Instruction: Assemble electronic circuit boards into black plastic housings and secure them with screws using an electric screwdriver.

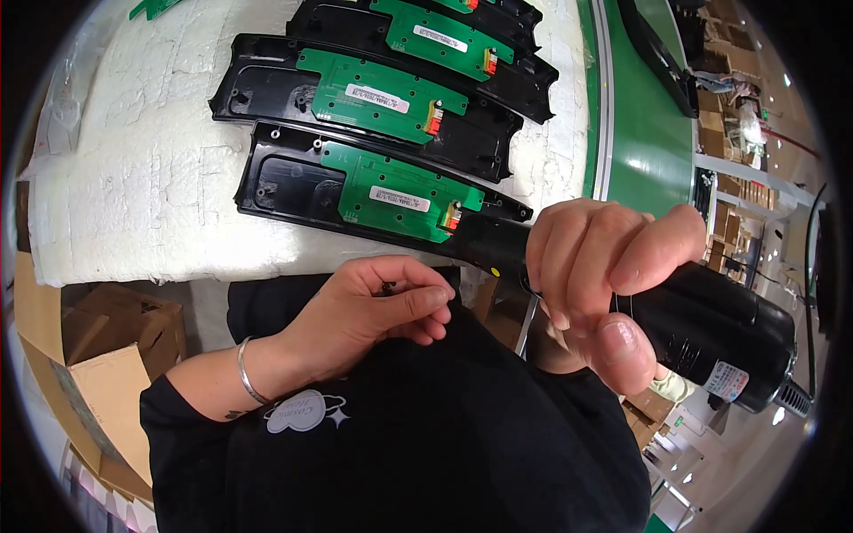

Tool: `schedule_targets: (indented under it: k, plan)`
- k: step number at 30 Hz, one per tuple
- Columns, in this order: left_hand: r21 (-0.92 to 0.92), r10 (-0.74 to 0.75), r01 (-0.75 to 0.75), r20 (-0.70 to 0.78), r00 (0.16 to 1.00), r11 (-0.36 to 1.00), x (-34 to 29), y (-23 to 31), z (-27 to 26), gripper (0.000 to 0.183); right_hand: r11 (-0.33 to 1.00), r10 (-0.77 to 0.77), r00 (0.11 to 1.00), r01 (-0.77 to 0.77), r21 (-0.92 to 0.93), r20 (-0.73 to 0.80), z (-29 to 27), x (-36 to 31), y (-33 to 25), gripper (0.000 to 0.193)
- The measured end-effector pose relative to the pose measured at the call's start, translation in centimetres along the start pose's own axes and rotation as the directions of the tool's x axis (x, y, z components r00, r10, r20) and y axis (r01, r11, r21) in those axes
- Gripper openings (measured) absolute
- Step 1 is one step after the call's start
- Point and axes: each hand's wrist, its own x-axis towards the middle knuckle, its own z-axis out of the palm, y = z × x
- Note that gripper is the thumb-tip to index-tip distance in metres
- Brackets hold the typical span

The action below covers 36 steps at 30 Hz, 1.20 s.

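My right hand (pixel 613 280) is wrapped around a black electric screwdriver (pixel 724 324), whose cord leaves its rear end at the right. The tool's front part lies across the right end of the nearest black plastic panel (pixel 289 191); its tip cannot be made out. On that panel sits a green circuit board (pixel 400 191) with a white label and a red-and-yellow connector (pixel 452 218). Just in front of the panel, my left hand (pixel 378 306) is closed, thumb against curled fingers. A few tiny dark pieces, probably screws (pixel 388 289), show in its fingers.
More black panels (pixel 253 84) with green boards (pixel 444 40) lie in a row behind, on a white foam-covered surface (pixel 124 133). A green work surface with a metal rail (pixel 602 133) runs along the right. An open cardboard box (pixel 120 391) stands below at left.
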Motion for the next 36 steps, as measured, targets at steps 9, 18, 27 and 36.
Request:
schedule_targets:
  k: [9,18,27,36]
  plan:
    - [-0.104,0.050,-0.057,-0.070,0.996,0.993,0.6,0.1,0.3,0.014,0.998,-0.049,0.998,0.048,0.028,0.033,-0.5,0.1,-0.7,0.026]
    - [-0.303,0.137,-0.120,0.034,0.990,0.945,1.6,-0.2,0.1,0.019,0.949,-0.252,0.955,0.211,0.236,0.159,-1.0,0.4,-3.6,0.029]
    - [-0.302,0.097,-0.049,0.149,0.984,0.952,1.9,0.2,1.6,0.025,0.952,-0.274,0.960,0.261,0.160,0.065,-1.1,-0.4,-3.6,0.029]
    - [-0.222,0.082,-0.082,-0.011,0.997,0.971,2.6,1.4,1.0,0.032,0.989,-0.130,0.962,0.142,0.033,-0.240,-3.3,-0.8,-0.4,0.031]
